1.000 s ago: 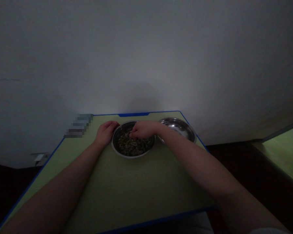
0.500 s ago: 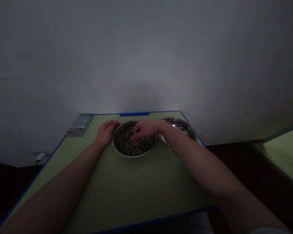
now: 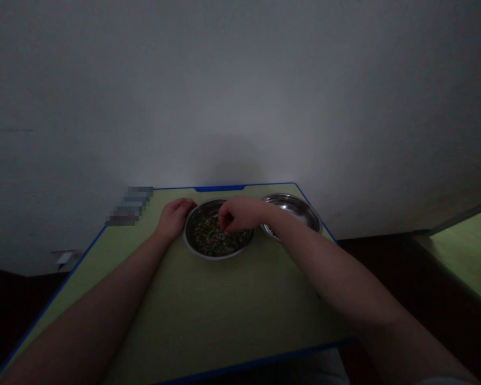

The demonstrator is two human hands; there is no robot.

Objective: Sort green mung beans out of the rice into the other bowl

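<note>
Mostly, smooth, shiny metal meets rough grain: a round silver-coloured metal bowl (image 3: 217, 258) sits on the far middle of a pale green, blue-edged table (image 3: 224, 299), holding a speckled mass of pale and dark grains (image 3: 212, 243). The left hand (image 3: 176, 218) rests against its left rim, fingers together; whether they grip it, I cannot tell. Over the grains hangs the right hand (image 3: 238, 215), fingers curled inward; whether anything is pinched there is unclear. To the right stands a second round, shiny metal bowl (image 3: 302, 212), partly blocked by the right forearm (image 3: 324, 262). A pixelated patch (image 3: 130, 206) masks the table's far left corner. Dim light blurs individual grains.
</note>
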